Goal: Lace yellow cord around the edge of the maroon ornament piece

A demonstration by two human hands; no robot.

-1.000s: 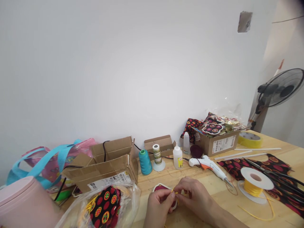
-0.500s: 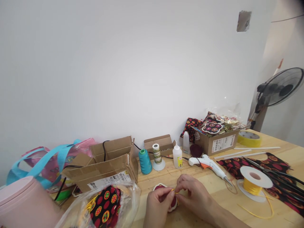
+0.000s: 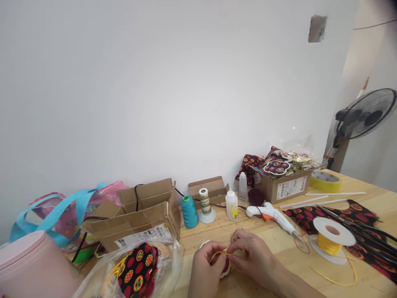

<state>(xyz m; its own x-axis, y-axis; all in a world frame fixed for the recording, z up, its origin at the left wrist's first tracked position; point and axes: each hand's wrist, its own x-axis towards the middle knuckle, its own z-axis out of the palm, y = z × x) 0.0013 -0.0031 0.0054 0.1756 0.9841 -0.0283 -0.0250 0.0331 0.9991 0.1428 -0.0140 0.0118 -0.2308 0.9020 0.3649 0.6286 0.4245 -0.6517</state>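
Observation:
A yellow cord (image 3: 221,252) is pinched between my two hands and forms a small loop by the left fingers. My left hand (image 3: 207,267) closes thumb and forefinger on it. Just right of that, my right hand (image 3: 252,253) pinches the same cord, fingertips nearly meeting the left ones. Beneath both hands lies a dark red fabric piece with a white scalloped border (image 3: 226,271), mostly covered by the fingers. Whether the cord is attached to this piece cannot be made out.
On the right are a spool of yellow cord (image 3: 333,238), black scissors (image 3: 356,225) and patterned cloth (image 3: 305,217). Behind my hands stand a glue gun (image 3: 276,217), a glue bottle (image 3: 231,205) and a teal thread cone (image 3: 189,212). A plastic bag (image 3: 169,260) of fabric pieces lies left.
The yellow cord now shows as a wider loop between my fingers, where only a short bit showed before. Both hands stay in nearly the same place.

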